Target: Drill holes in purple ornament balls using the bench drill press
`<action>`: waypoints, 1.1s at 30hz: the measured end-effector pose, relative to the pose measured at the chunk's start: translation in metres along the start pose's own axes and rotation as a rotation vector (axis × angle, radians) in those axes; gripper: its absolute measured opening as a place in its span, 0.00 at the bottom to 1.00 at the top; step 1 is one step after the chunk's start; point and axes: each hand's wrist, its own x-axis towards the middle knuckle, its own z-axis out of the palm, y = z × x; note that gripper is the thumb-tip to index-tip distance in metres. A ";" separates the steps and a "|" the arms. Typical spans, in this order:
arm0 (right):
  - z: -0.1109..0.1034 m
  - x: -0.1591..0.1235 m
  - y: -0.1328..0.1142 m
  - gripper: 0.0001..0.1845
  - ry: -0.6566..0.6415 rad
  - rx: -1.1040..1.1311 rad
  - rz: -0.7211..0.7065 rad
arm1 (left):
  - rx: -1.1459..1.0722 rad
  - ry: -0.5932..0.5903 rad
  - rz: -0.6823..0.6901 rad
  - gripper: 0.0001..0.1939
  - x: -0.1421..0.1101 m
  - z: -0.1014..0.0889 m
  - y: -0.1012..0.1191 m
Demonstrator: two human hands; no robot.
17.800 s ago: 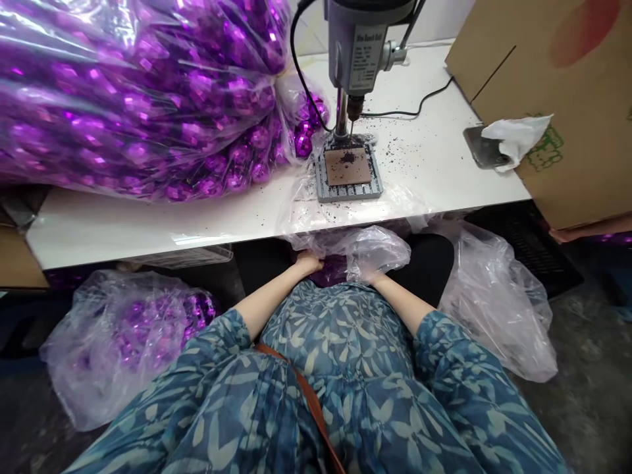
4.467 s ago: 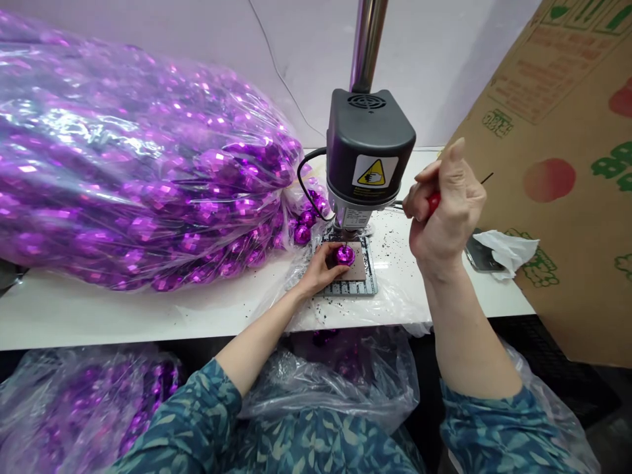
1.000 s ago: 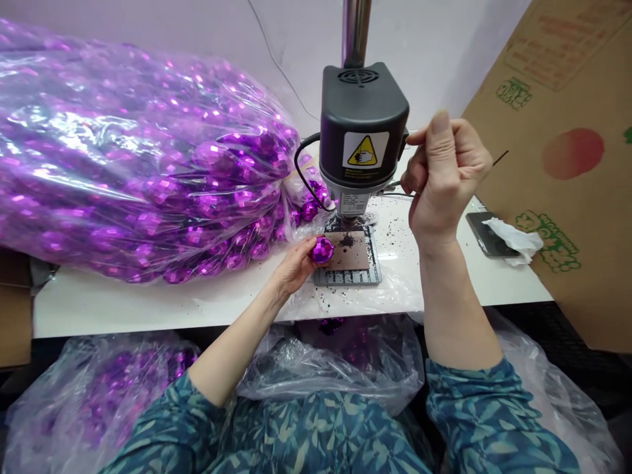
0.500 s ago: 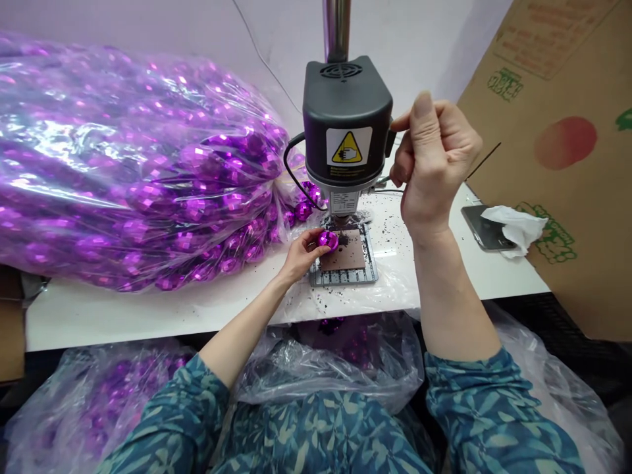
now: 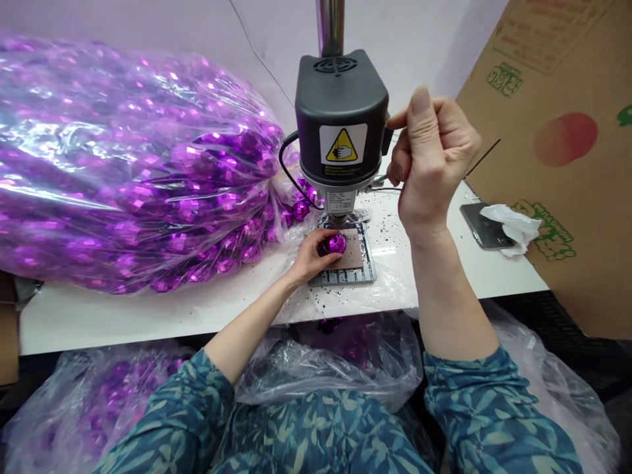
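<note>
Purple mirror-faceted ball (image 5: pixel 335 244) is pinched between the thumb and fingers of my left hand (image 5: pixel 312 257). It sits on a brown square board (image 5: pixel 353 253) over the slotted metal base (image 5: pixel 368 273) of a small bench drill press (image 5: pixel 342 115). The ball is right under the drill's chuck (image 5: pixel 338 221); whether a bit touches it I cannot tell. Raised at the machine's right side, my right hand (image 5: pixel 432 158) is closed at a metal feed lever (image 5: pixel 378 182), most of which the fingers hide. Its index finger reaches the side of the black housing.
A big clear bag of purple balls (image 5: pixel 148 171) lies left on the white table (image 5: pixel 148 319). Dark chips litter the area round the base. A phone (image 5: pixel 478 227) under crumpled tissue (image 5: pixel 516 227) and a cardboard box (image 5: pixel 557 151) are at right. An open plastic bag (image 5: pixel 330 368) hangs below the edge.
My left hand has brought the ball slightly right and onto the board, under the chuck. My right hand stays at the lever. The view has shifted slightly.
</note>
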 end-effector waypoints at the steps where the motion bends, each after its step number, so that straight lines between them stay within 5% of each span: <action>1: 0.001 0.000 -0.001 0.38 0.005 0.015 -0.003 | -0.001 0.008 0.007 0.28 -0.001 0.003 0.000; 13: -0.003 0.000 0.002 0.35 -0.030 0.015 0.011 | -0.155 0.013 -0.031 0.32 -0.002 0.016 -0.016; 23: -0.015 -0.049 0.008 0.18 0.040 0.084 -0.127 | -0.198 0.002 -0.043 0.33 -0.003 0.017 -0.015; 33: -0.025 -0.063 0.037 0.11 0.063 0.091 -0.296 | -0.196 -0.006 -0.024 0.32 -0.003 0.016 -0.015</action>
